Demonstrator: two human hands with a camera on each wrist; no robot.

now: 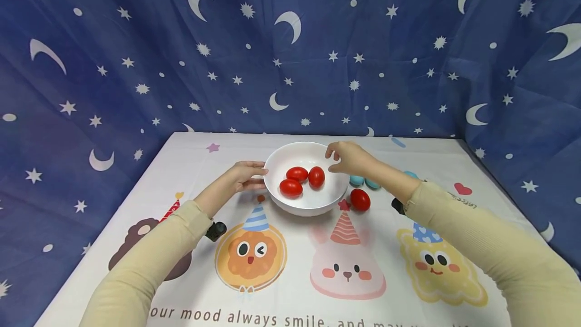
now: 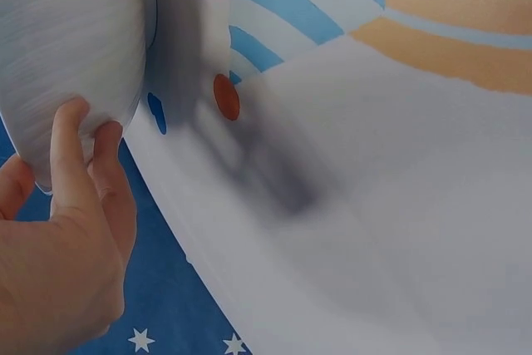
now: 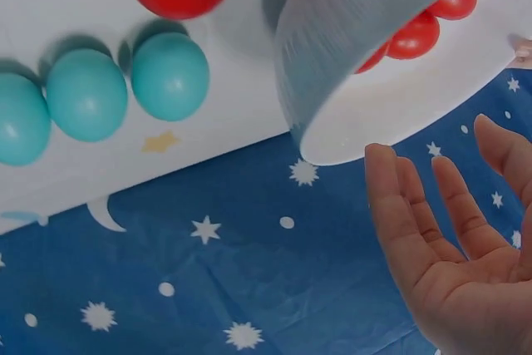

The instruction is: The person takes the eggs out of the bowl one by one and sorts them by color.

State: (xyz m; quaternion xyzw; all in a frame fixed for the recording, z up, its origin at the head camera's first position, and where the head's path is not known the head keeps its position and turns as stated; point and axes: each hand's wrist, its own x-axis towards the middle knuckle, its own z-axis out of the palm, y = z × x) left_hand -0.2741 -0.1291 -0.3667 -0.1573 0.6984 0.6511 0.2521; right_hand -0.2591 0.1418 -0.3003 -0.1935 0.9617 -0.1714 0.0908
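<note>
A white bowl [image 1: 308, 211] holds three red eggs [image 1: 291, 188], visible together in the head view. My left hand [image 1: 248, 174] grips the bowl's left edge, its thumb at the rim and its fingers against the outer wall, as the left wrist view shows. Over the bowl's right side hovers my right hand [image 1: 347, 158], its fingers loosely bent and nothing between them. In the right wrist view, that hand [image 3: 457, 247] looks apart from the bowl rim. Another red egg [image 1: 360, 200] lies on the table just right of the bowl.
Several turquoise eggs [image 3: 86, 95] lie in a row to the bowl's right, partly hidden by my right forearm in the head view. Cartoon figures are printed on the white tablecloth [image 1: 295, 266]. Behind the table hangs a blue curtain [image 1: 317, 90] with moons and stars.
</note>
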